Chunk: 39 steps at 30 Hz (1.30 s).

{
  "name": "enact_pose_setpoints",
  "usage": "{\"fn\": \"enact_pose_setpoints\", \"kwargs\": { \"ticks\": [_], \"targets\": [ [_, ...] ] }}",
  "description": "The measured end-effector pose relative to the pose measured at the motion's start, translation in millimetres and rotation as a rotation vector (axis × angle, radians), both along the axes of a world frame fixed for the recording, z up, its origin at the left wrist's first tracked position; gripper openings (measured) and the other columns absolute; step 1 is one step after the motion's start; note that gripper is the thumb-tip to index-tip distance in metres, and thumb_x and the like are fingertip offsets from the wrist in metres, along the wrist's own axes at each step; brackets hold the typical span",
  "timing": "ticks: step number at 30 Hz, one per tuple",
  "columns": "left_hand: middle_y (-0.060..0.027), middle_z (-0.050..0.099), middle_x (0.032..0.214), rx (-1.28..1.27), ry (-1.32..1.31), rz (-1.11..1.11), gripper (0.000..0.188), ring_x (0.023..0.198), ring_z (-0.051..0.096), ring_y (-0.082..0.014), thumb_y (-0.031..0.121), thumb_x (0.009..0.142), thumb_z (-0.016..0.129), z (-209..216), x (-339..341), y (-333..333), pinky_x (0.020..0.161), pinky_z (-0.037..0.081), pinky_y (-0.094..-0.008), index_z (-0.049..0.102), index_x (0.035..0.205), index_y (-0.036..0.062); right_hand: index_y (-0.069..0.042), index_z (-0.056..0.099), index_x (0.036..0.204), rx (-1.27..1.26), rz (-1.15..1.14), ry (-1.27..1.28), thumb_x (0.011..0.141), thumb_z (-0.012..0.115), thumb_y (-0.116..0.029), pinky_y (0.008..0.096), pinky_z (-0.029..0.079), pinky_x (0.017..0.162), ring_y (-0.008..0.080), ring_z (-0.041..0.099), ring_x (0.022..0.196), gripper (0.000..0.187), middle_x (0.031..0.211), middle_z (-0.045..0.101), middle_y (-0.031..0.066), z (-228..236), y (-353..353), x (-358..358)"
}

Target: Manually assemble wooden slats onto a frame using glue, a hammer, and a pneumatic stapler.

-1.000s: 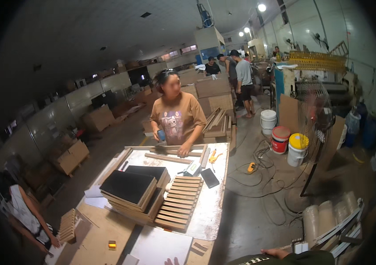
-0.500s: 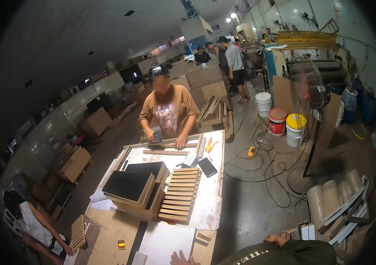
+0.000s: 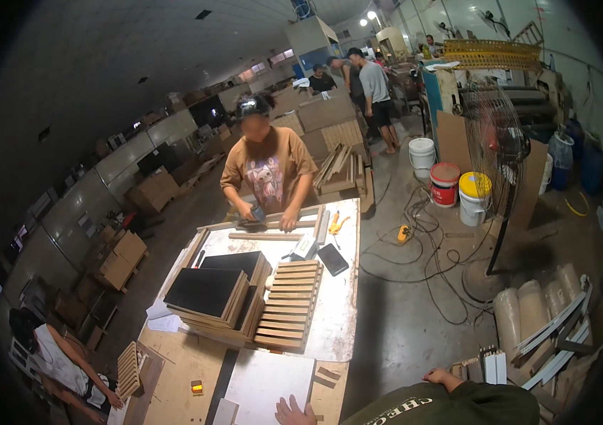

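My left hand [image 3: 294, 411] lies palm down with spread fingers on a white board [image 3: 266, 382] at the table's near end. My right hand [image 3: 443, 378] is off the table's right side, close to my dark green sleeve; its fingers look curled, and nothing shows in them. Beyond the board are stacked black-topped panels [image 3: 206, 292] and a slatted wooden panel [image 3: 289, 298]. Across the table a co-worker in a brown shirt [image 3: 266, 170] holds a blue power tool [image 3: 256, 212] in one hand, the other resting on a wooden frame [image 3: 294, 227].
On the table are orange-handled pliers [image 3: 337, 224], a dark phone [image 3: 333, 260] and a small orange-yellow box [image 3: 196, 387]. Cables [image 3: 422, 262], buckets [image 3: 474, 203] and a standing fan [image 3: 498, 142] occupy the right floor. At lower left, another person [image 3: 64, 361] handles a slatted piece [image 3: 128, 370].
The view has shifted slightly. My left hand stays on the white board and my right hand stays beside the table. The co-worker opposite has raised their head a little.
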<state>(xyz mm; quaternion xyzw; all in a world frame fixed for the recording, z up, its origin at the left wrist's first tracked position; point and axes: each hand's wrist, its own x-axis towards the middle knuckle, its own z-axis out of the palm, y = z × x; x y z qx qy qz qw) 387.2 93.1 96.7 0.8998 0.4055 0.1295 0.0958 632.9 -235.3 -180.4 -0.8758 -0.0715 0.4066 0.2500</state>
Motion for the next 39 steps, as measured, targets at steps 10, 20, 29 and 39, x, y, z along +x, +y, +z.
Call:
{"fn": "enact_pose_setpoints", "kwargs": {
  "ticks": [10, 20, 29, 39],
  "targets": [
    [-0.0254, 0.036, 0.130, 0.000, -0.034, -0.002, 0.062, 0.122, 0.029, -0.0406, 0.034, 0.077, 0.058, 0, -4, 3, 0.099, 0.023, -0.0519, 0.042, 0.127, -0.0005, -0.012, 0.068, 0.094, -0.001, 0.081, 0.071, 0.071, 0.065, -0.047, 0.0332, 0.047, 0.078, 0.0223, 0.061, 0.086, 0.042, 0.094, 0.066, 0.0101, -10, 28, 8],
    [-0.0250, 0.035, 0.133, -0.065, -0.120, 0.007, 0.062, 0.125, 0.028, -0.0407, 0.032, 0.077, 0.060, -4, -8, 3, 0.103, 0.020, -0.0522, 0.042, 0.127, 0.0005, -0.010, 0.067, 0.094, -0.011, 0.392, 0.140, 0.072, 0.064, -0.048, 0.0361, 0.047, 0.077, 0.0253, 0.060, 0.084, 0.044, 0.092, 0.066, 0.0111, -3, 114, -6],
    [-0.0227, 0.039, 0.127, 0.092, -0.075, -0.009, 0.050, 0.121, 0.033, -0.0392, 0.033, 0.080, 0.057, -19, -5, 12, 0.100, 0.024, -0.0535, 0.048, 0.119, 0.0032, -0.010, 0.060, 0.110, 0.040, 0.809, 0.075, 0.074, 0.056, -0.048, 0.0414, 0.043, 0.085, 0.0315, 0.056, 0.100, 0.053, 0.112, 0.059, 0.0137, 61, 166, -38],
    [-0.0226, 0.040, 0.127, 0.176, -0.019, 0.019, 0.053, 0.120, 0.034, -0.0410, 0.035, 0.078, 0.058, -30, -4, 15, 0.099, 0.025, -0.0556, 0.046, 0.119, 0.0039, -0.010, 0.065, 0.103, -0.061, 0.375, 0.237, 0.076, 0.059, -0.041, 0.0393, 0.045, 0.083, 0.0287, 0.059, 0.093, 0.042, 0.105, 0.063, 0.0121, 21, 123, -25]
  ]
}}
